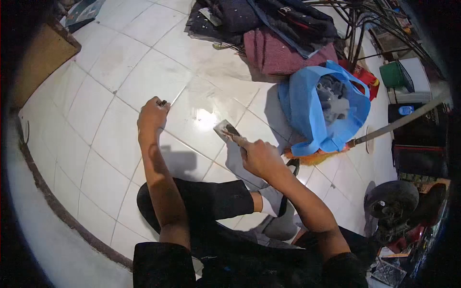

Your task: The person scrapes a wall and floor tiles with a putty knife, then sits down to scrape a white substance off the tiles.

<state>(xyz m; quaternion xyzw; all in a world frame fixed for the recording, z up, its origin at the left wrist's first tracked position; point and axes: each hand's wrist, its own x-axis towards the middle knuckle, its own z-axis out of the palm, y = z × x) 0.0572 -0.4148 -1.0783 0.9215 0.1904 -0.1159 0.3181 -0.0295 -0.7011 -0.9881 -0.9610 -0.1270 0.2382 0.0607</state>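
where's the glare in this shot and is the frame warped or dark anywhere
Head view: a bright glare patch on the white floor tiles between the left hand and the scraper in the right hand; fisheye bends the tile joints; corners go black; the left arm casts a shadow beside it.

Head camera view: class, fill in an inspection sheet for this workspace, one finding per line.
Surface: white tiled floor, glossy.
Job's things: flat metal scraper blade; small dark object, too small to identify.
Clutter: blue fabric bag, pile of dark and pink clothes, orange-bristled broom.
Grips: left hand shut on the small dark object; right hand shut on the scraper.
Cables: dark wires at top right.
Surroundings: black fan, green box.
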